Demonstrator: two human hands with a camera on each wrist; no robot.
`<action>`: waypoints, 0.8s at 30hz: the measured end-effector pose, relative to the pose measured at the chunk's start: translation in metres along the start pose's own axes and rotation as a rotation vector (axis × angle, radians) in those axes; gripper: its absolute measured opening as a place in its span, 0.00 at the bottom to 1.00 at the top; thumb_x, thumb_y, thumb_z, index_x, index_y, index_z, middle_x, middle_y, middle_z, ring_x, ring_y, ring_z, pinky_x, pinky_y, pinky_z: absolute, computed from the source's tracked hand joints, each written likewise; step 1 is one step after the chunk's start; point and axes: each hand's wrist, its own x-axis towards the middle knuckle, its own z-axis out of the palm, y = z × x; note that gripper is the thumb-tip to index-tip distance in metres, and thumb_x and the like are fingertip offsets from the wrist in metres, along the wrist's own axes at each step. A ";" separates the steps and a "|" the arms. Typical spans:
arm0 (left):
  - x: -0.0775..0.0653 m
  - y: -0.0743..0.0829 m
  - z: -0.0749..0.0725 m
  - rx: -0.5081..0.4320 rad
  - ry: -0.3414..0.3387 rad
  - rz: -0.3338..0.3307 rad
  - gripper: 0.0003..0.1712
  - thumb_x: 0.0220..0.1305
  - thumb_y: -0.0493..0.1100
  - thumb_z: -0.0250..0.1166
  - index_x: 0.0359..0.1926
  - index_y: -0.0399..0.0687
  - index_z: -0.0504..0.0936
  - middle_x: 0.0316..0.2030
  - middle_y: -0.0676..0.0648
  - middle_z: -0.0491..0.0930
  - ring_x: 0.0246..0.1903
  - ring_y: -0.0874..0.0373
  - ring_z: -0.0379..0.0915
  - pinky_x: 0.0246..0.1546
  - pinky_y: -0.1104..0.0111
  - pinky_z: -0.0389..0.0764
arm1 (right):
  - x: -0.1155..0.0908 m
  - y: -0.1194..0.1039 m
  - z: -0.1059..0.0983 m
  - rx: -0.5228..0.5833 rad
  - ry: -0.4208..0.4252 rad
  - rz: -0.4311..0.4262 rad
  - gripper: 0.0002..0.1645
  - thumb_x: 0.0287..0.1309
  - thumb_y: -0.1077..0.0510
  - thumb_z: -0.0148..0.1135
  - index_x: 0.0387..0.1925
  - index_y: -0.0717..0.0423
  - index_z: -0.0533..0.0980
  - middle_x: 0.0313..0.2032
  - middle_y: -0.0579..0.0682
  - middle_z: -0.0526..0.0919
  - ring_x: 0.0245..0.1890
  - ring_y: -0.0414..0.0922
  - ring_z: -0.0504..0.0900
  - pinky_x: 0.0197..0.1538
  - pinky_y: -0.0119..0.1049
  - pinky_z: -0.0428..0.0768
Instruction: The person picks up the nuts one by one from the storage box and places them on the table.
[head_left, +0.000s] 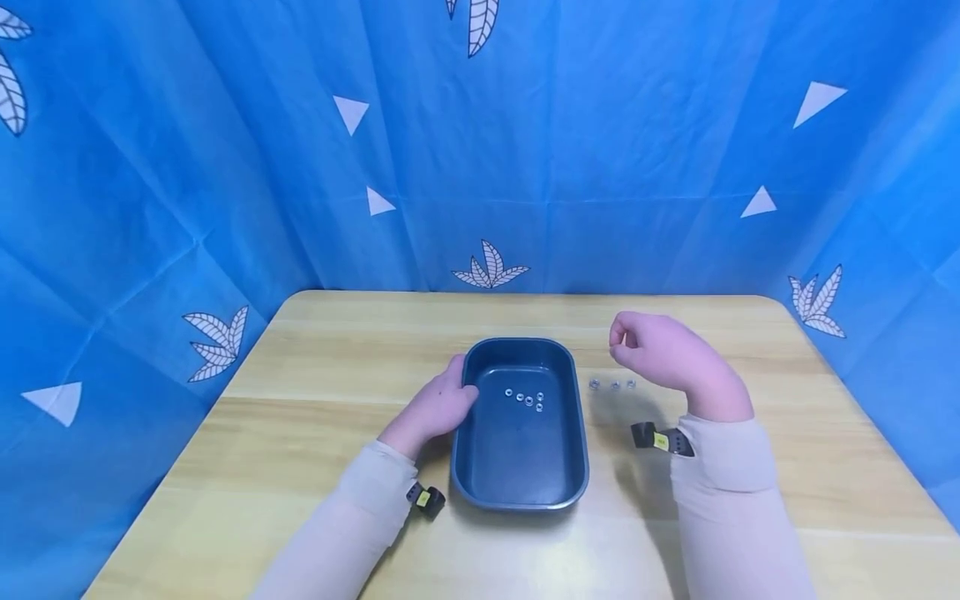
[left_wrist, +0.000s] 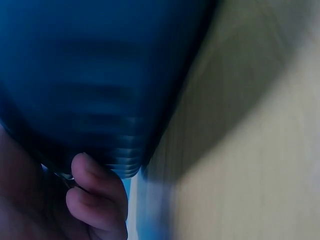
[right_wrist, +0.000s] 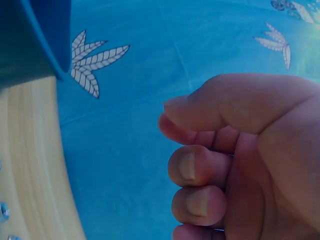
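Nuts lay in the blue tray, its left rim in the grip of the left hand. The right hand hung above the table near three more nuts, fingers curled; whether it pinched anything could not be told.

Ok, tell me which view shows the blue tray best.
The head view: it shows the blue tray nearly whole, rim and inside, with the left hand gripping its side. The left wrist view gives only a dark close-up of its outside; the right wrist view catches just part, cut off at upper left.
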 end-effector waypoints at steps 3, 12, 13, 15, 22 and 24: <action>0.002 0.002 -0.001 0.001 0.004 0.009 0.34 0.75 0.48 0.48 0.78 0.49 0.54 0.72 0.44 0.65 0.69 0.42 0.63 0.64 0.38 0.65 | 0.001 -0.004 -0.002 -0.005 0.006 0.008 0.03 0.65 0.57 0.56 0.37 0.51 0.75 0.20 0.47 0.70 0.20 0.45 0.69 0.30 0.42 0.71; 0.003 -0.001 -0.009 0.011 0.011 0.008 0.34 0.76 0.48 0.48 0.78 0.49 0.52 0.72 0.44 0.65 0.68 0.42 0.64 0.63 0.37 0.66 | 0.005 -0.019 -0.005 -0.009 0.008 -0.035 0.04 0.66 0.54 0.58 0.38 0.50 0.76 0.20 0.46 0.70 0.20 0.45 0.69 0.29 0.41 0.71; 0.003 -0.002 -0.010 0.010 0.015 0.004 0.34 0.76 0.49 0.48 0.78 0.50 0.52 0.72 0.44 0.65 0.68 0.42 0.64 0.63 0.38 0.66 | 0.006 -0.020 -0.005 -0.009 0.011 -0.037 0.04 0.67 0.54 0.59 0.38 0.50 0.76 0.20 0.46 0.70 0.20 0.45 0.69 0.29 0.41 0.71; 0.003 -0.003 -0.010 0.002 0.015 -0.002 0.34 0.76 0.49 0.48 0.78 0.50 0.52 0.73 0.44 0.65 0.69 0.42 0.63 0.64 0.37 0.65 | 0.006 -0.023 -0.005 -0.011 0.010 -0.038 0.04 0.67 0.54 0.59 0.38 0.50 0.76 0.20 0.46 0.70 0.20 0.45 0.69 0.29 0.41 0.71; 0.002 -0.004 -0.005 -0.008 -0.005 0.025 0.35 0.75 0.48 0.48 0.79 0.48 0.52 0.73 0.44 0.64 0.70 0.42 0.61 0.65 0.39 0.64 | 0.003 -0.029 -0.002 -0.021 0.003 -0.044 0.04 0.67 0.54 0.60 0.39 0.50 0.76 0.20 0.47 0.70 0.19 0.44 0.69 0.28 0.41 0.71; 0.003 -0.005 -0.004 -0.004 -0.006 0.028 0.35 0.75 0.49 0.48 0.78 0.48 0.52 0.73 0.44 0.64 0.70 0.43 0.61 0.65 0.40 0.65 | 0.004 -0.032 0.000 -0.032 0.008 -0.052 0.04 0.67 0.54 0.60 0.39 0.50 0.76 0.20 0.47 0.70 0.19 0.44 0.69 0.27 0.41 0.71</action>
